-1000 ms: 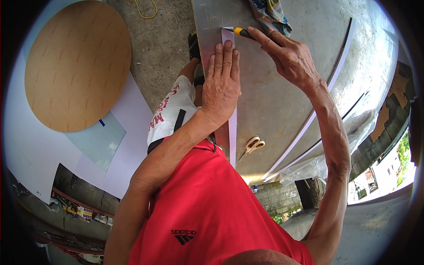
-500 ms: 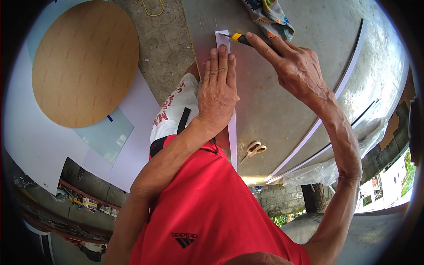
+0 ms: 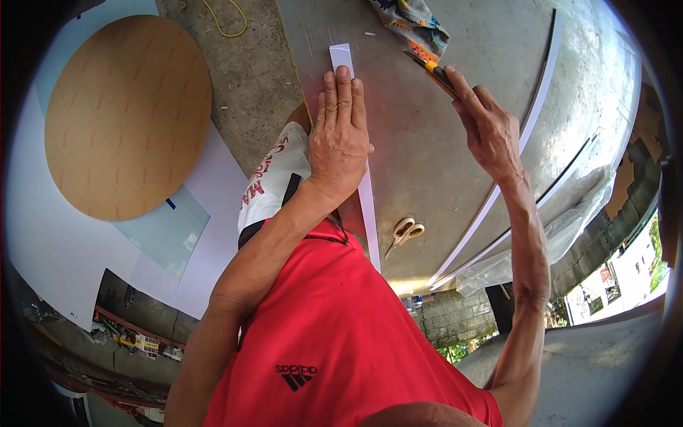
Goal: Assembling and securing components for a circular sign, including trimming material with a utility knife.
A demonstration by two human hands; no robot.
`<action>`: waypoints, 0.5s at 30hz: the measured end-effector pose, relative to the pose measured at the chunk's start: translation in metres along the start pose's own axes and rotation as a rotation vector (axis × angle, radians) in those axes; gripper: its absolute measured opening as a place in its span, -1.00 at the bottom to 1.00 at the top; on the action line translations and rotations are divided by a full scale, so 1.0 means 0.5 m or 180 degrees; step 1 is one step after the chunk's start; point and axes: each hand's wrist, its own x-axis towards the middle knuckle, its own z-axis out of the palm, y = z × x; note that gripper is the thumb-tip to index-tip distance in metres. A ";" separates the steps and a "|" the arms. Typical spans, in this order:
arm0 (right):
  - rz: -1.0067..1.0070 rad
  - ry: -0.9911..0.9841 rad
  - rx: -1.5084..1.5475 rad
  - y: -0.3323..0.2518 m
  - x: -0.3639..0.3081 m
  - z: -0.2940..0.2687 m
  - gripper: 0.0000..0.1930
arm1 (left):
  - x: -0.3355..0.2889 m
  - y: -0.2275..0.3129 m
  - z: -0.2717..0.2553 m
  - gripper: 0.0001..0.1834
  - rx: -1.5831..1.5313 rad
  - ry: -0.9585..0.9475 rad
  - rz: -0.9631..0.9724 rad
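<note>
Flat on a long white strip (image 3: 366, 206) lies my left hand (image 3: 341, 139), fingers straight and pressing it against the metal tabletop (image 3: 434, 156). The strip's far end sticks out beyond the fingertips and shows a slanted line across it. My right hand (image 3: 489, 132) is closed round a yellow and black utility knife (image 3: 435, 69), its blade out and pointing away to the left, apart from the strip. A small white offcut (image 3: 369, 33) rests on the table beyond the strip's end. Cream-handled scissors (image 3: 405, 232) lie right of the strip.
A patterned cloth (image 3: 415, 28) lies at the table's far side. Two long narrow strips, one (image 3: 523, 146) nearer the middle, run along the right, beside clear plastic wrap (image 3: 491, 272). Left of the table, a round brown board (image 3: 129, 117) lies on white sheets (image 3: 71, 249).
My right hand has drawn the knife away from the strip's far end, to the right. A small offcut now lies apart on the table. My left hand stays on the strip.
</note>
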 end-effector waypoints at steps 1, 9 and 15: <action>0.0092 0.0165 0.0068 -0.016 -0.013 0.015 -0.41 | -0.002 0.000 -0.002 0.23 0.0023 -0.0003 -0.0015; -0.0213 0.0190 0.0364 -0.095 0.052 0.049 -0.45 | -0.006 0.000 0.001 0.25 0.0075 0.0085 -0.0043; -0.0828 0.0374 0.0026 -0.078 0.128 0.046 -0.44 | -0.008 -0.008 0.014 0.23 0.0242 0.0219 0.0013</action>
